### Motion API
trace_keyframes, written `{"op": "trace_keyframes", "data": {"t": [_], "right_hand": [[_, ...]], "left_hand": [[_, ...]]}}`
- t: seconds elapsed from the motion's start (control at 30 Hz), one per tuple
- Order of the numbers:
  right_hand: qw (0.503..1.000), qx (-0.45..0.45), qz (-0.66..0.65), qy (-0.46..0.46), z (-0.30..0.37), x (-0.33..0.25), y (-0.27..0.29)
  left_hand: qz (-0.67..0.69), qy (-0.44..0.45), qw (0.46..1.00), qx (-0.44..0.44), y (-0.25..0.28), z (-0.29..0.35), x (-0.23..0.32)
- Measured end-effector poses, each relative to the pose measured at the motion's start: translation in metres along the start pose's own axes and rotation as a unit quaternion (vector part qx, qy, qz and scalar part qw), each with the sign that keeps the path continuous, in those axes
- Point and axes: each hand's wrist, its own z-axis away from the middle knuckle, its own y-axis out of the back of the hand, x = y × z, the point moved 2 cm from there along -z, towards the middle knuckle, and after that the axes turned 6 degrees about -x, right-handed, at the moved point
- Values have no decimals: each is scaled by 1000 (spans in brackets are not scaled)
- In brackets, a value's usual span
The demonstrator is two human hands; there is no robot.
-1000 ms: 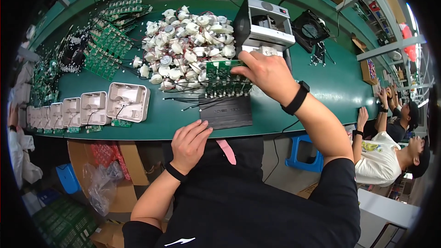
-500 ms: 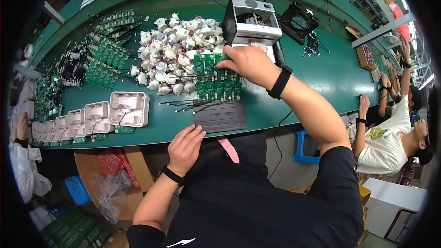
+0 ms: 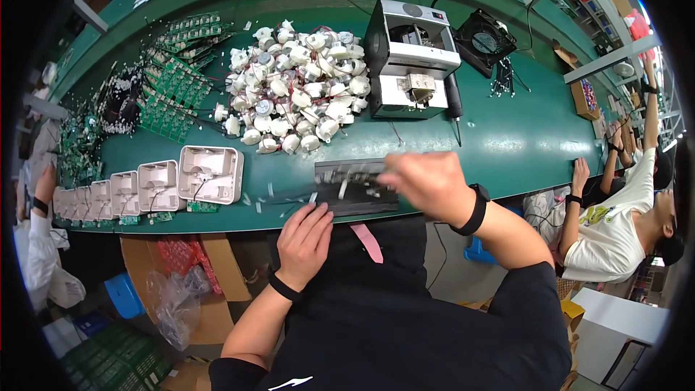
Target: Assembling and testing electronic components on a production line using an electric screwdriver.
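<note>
My right hand (image 3: 431, 182) is closed on the end of a green circuit board panel with dark wires (image 3: 355, 176), blurred by motion and seen nearly edge-on over a black ribbed block (image 3: 365, 207). The block lies at the table's front edge. My left hand (image 3: 305, 242) rests at the block's left front corner, its fingers stretched out. Pale-tipped wire ends (image 3: 269, 199) trail just beyond those fingers. Behind the block lies a heap of small white motor units (image 3: 293, 87) with red wires.
White plastic housings (image 3: 210, 175) line the front edge at left, with stacked green circuit boards (image 3: 166, 105) behind. A boxy grey machine (image 3: 413, 58) stands beyond my right hand, beside a black fan (image 3: 483, 42). People sit at the right; a person's arm (image 3: 45, 188) shows at far left.
My right hand has brought the board panel from upright beside the motor heap down and toward me, tilting it edge-on over the block. My left hand stays by the block's corner.
</note>
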Motion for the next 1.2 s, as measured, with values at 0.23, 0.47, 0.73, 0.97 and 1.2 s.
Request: {"op": "trace_keyframes", "data": {"t": [0.23,0.47,0.73,0.97,1.2], "right_hand": [[713,230,-521,-410,12,-3,-31],[676,154,-610,-384,20,-34,-66],[991,92,-69,-70,-26,-17,72],[977,-132,57,157,-85,6,47],[974,-194,23,115,-77,18,43]], "left_hand": [[333,101,937,-26,-10,-20,27],[740,244,626,-13,-35,-64,31],[559,219,795,-83,-8,-75,-12],[376,162,860,-304,27,-104,5],[404,194,872,-196,33,-96,-10]]}}
